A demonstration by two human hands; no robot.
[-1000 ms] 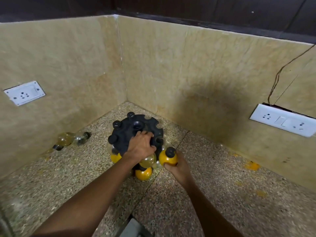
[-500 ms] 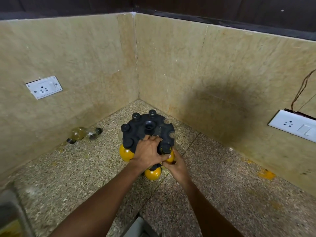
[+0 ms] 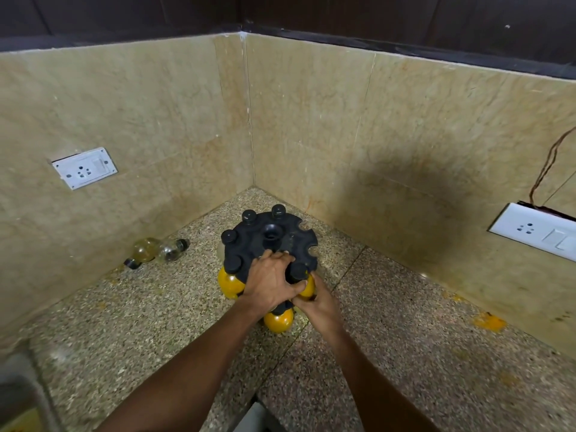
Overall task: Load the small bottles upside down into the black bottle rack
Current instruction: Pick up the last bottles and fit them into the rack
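Note:
The black round bottle rack (image 3: 274, 241) stands on the speckled counter in the corner. Several black caps poke up through its edge slots, and yellow round bottles (image 3: 230, 283) hang below the disc. My left hand (image 3: 269, 282) grips the rack's near edge, with its fingers on top of the disc. My right hand (image 3: 321, 302) holds a yellow bottle (image 3: 307, 289) whose black cap (image 3: 297, 271) sits in a slot at the near right edge. Another yellow bottle (image 3: 278, 321) shows below my hands. Two loose clear bottles (image 3: 156, 251) lie by the left wall.
Open slots (image 3: 307, 233) show on the rack's right edge. White wall sockets sit on the left wall (image 3: 84, 168) and the right wall (image 3: 536, 232), the right one with a wire (image 3: 545, 163) above it. A sink edge (image 3: 18, 394) is at the bottom left.
My right hand has carried the yellow bottle from beside the rack into a slot at its near right edge. My left hand has stayed on the rack. The view has shifted left.

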